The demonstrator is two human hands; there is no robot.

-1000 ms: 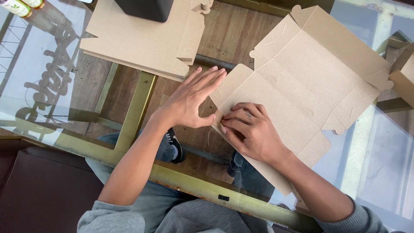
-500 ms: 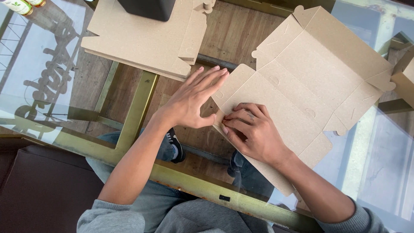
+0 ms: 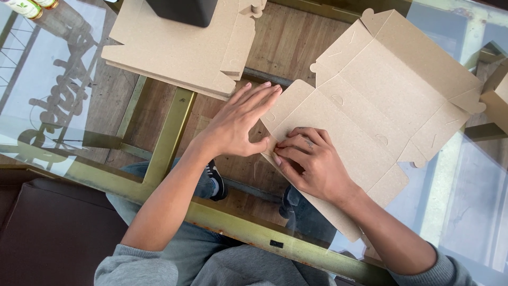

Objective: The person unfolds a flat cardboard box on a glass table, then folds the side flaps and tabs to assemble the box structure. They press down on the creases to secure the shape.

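A flat, unfolded brown cardboard box blank (image 3: 370, 90) lies on the glass tabletop (image 3: 69, 79), reaching from the middle to the upper right. My left hand (image 3: 238, 124) lies flat with fingers spread, its fingertips on the blank's left flap. My right hand (image 3: 309, 161) presses down on the same near-left part of the blank, fingers curled, the tips pinching its edge beside my left thumb. Both hands touch each other at that edge.
A stack of flat cardboard blanks (image 3: 174, 53) lies at the top centre with a black box-shaped object (image 3: 182, 9) on it. Bottles (image 3: 26, 6) stand at the top left. The table's brass frame (image 3: 169, 137) shows under the glass. More cardboard (image 3: 497, 95) sits at the right edge.
My left hand has slid slightly right along the flap and flattened more; my right hand's fingers stay at the same edge. The blank has barely shifted.
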